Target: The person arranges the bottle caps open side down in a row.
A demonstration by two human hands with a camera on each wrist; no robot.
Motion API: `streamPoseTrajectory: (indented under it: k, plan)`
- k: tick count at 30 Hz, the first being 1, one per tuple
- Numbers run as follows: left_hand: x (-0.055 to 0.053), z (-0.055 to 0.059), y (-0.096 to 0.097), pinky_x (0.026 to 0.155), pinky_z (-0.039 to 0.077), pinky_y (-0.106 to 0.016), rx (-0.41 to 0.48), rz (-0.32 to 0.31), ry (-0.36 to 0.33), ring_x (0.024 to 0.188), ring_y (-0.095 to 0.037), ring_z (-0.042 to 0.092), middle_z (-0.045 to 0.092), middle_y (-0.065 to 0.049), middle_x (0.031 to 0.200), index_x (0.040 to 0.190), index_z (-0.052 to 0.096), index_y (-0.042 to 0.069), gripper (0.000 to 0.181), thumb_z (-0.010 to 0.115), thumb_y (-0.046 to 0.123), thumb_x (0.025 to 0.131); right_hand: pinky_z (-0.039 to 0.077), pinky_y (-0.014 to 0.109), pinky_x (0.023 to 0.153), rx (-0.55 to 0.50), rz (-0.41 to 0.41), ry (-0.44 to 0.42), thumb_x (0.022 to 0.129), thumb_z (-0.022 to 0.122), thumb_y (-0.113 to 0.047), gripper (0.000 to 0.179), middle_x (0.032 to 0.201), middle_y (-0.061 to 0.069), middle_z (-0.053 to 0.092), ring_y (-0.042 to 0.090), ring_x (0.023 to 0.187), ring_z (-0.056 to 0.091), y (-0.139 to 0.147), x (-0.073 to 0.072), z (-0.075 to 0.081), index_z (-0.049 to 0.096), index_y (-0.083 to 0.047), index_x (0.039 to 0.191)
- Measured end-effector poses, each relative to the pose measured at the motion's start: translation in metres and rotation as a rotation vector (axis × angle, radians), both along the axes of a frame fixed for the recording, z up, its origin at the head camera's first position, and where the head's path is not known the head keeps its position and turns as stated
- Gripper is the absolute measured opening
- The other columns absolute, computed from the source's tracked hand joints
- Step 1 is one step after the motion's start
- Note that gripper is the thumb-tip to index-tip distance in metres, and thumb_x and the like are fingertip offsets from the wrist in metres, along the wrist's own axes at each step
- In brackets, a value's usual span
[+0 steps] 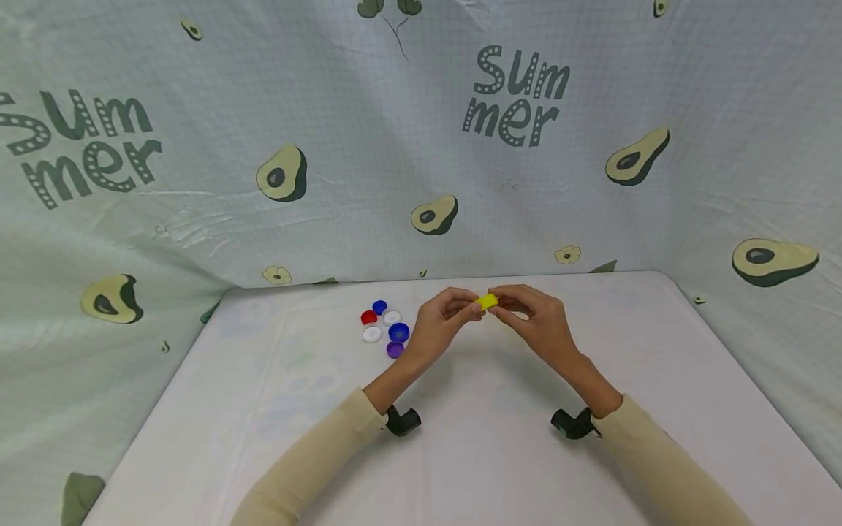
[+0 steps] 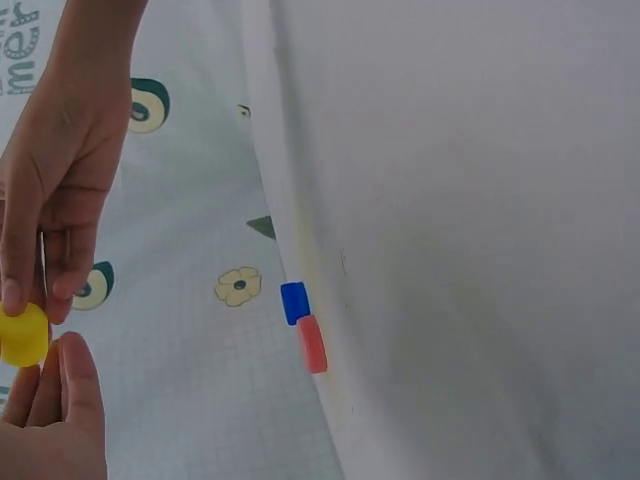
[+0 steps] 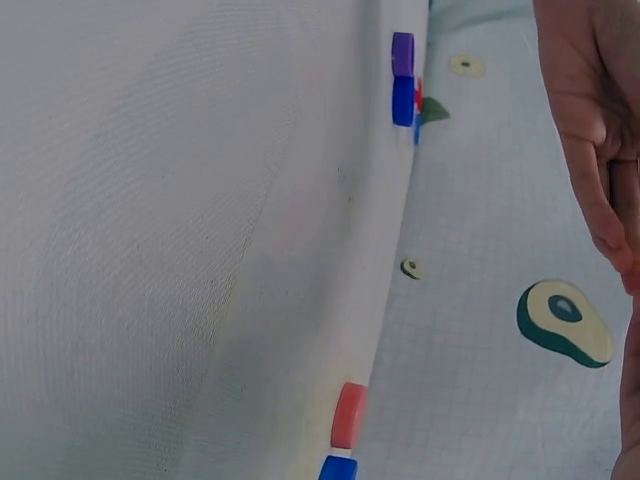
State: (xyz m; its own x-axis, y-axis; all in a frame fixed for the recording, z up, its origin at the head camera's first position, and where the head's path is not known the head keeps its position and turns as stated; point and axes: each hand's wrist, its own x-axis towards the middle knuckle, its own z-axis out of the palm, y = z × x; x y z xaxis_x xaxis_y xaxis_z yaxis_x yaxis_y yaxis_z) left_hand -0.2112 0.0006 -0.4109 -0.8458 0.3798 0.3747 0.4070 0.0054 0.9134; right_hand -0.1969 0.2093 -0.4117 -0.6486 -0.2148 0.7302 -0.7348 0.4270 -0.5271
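Slanting sideways (right end higher): yellow piece (image 1: 487,301)

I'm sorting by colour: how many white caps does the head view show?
2: a white cap right of the red cap, and another just below the red one. Others may be hidden.

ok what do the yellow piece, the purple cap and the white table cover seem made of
Yellow piece: probably smooth, opaque plastic, from its even, bright colour.
Purple cap: likely moulded plastic, given its solid colour and raised rim; finish too small to judge.
White table cover: matte, perhaps cloth, as it shows creases and fine texture; could be coated.
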Motion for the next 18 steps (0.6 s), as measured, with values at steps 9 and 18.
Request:
streamPoseTrajectory:
  k: [9, 18]
  plan:
    - [-0.0025, -0.0015, -0.0013, 0.094, 0.057, -0.037, -0.047, 0.003, 0.351, 0.114, -0.025, 0.067, 0.067, -0.012, 0.124, 0.127, 0.065, 0.003, 0.037, 0.072, 0.000, 0.091, 0.054, 0.012, 0.082, -0.001, -0.070, -0.073, 0.084, 0.079, 0.003, 0.038, 0.108, 0.011, 0.074, 0.024, 0.091, 0.074, -0.0029, 0.0026, -0.0011, 0.070, -0.002, 0.121]
    - [-0.0050, -0.0007, -0.0019, 0.090, 0.058, -0.029, -0.090, 0.056, 0.416, 0.111, -0.021, 0.067, 0.064, -0.011, 0.126, 0.124, 0.068, 0.005, 0.036, 0.075, -0.001, 0.089, 0.056, 0.016, 0.083, 0.010, -0.006, -0.105, 0.086, 0.078, 0.001, 0.040, 0.111, 0.010, 0.074, 0.023, 0.093, 0.073, -0.0015, 0.0059, 0.0000, 0.069, -0.004, 0.124]
